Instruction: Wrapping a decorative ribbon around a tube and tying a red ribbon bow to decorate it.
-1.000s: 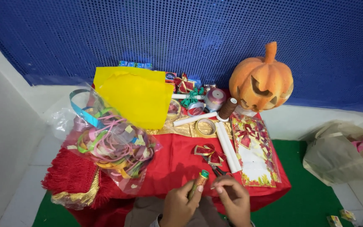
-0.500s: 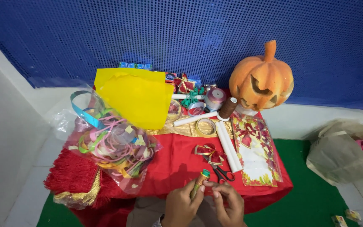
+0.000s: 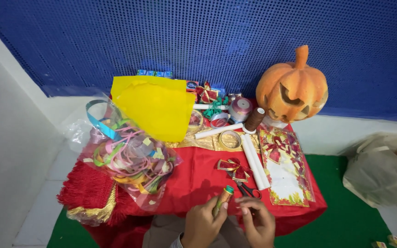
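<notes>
Since the earlier frame the right hand (image 3: 257, 223) has drawn closer to the left hand (image 3: 204, 225). The left fingers wrap a small gold tube with a green cap (image 3: 223, 200), tilted, above the red surface (image 3: 194, 177)'s near edge; right fingers curl loosely, holding nothing visible, beside scissors (image 3: 246, 189).

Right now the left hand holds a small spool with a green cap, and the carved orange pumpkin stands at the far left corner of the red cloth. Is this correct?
Not quite. The left hand does hold the small spool with a green cap, but the carved orange pumpkin stands at the far right corner of the red cloth, as the head view shows.
</notes>
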